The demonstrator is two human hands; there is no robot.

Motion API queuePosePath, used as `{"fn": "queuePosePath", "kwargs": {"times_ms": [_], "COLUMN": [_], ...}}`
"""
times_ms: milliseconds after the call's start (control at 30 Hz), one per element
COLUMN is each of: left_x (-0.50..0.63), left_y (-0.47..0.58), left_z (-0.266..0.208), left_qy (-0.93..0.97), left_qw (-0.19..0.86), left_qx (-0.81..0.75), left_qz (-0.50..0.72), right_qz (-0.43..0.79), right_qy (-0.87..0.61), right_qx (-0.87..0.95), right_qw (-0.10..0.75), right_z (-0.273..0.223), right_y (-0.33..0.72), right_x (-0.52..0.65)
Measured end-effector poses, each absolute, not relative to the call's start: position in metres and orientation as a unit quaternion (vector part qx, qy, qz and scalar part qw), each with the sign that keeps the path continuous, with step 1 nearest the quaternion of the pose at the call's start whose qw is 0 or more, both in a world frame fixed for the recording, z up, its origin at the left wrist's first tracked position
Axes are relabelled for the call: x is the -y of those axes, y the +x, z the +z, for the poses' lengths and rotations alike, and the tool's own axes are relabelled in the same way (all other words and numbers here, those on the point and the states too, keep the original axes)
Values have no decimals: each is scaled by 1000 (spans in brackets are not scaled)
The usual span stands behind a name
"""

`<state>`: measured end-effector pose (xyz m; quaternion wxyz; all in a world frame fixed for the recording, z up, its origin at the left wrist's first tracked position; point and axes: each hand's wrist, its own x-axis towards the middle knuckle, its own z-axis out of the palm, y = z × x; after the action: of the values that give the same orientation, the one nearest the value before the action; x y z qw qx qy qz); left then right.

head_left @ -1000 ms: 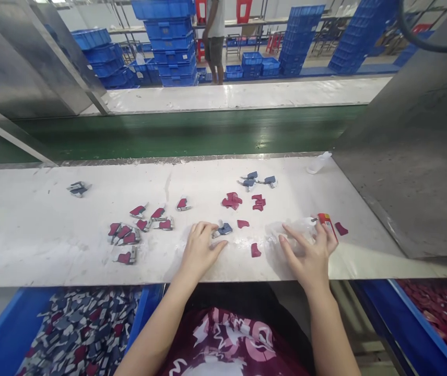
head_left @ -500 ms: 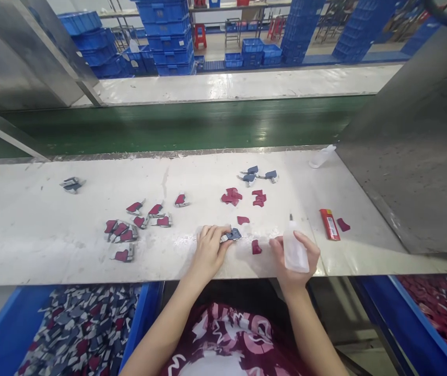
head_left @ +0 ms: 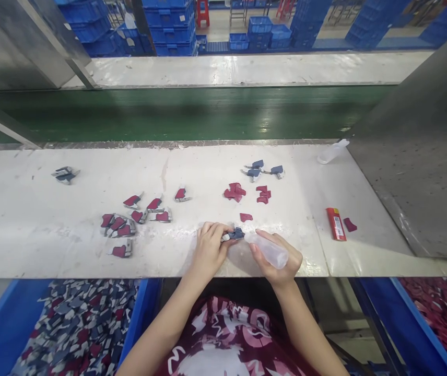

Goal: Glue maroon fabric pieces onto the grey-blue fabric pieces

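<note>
Pinched in the fingers of my left hand (head_left: 209, 249) is a small navy and grey plastic part (head_left: 236, 234). My right hand (head_left: 282, 259) grips a translucent squeeze bottle (head_left: 268, 249), tilted so that its nozzle end meets or nearly meets the right edge of the part; exact contact I cannot make out. Just beyond the hands lies a single dark red piece (head_left: 246, 216). Farther back are two small clusters of red pieces (head_left: 235, 192) and several navy and grey parts (head_left: 255, 172). Left of my hands lie several grey parts with red faces (head_left: 118, 227).
A red and yellow box (head_left: 336, 224) lies at the right, beside another red piece (head_left: 350, 224). A translucent bottle (head_left: 332, 151) rests near the metal panel (head_left: 423, 172). Blue bins of parts (head_left: 137, 308) stand below the table's front edge. A green belt (head_left: 192, 115) runs behind.
My right hand has moved left and tipped the bottle from upright toward the part in my left hand. The red piece between the hands no longer shows. The camera view has shifted slightly.
</note>
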<state>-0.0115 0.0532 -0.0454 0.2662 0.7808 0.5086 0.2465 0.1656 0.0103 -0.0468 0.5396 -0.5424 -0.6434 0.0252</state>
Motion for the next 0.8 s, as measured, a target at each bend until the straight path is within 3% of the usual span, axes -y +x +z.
{"fn": "queuePosePath", "kwargs": {"times_ms": [800], "left_x": [-52], "left_y": [-12], "left_z": [-47], "left_qy": [785], "left_qw": [264], "left_qx": [-508], "left_qz": [237], "right_qz": [7], "right_qy": [-585], "right_qx": [604], "right_qw": [541], "right_z": [-54], "right_y": [166], "right_x": [-6]}}
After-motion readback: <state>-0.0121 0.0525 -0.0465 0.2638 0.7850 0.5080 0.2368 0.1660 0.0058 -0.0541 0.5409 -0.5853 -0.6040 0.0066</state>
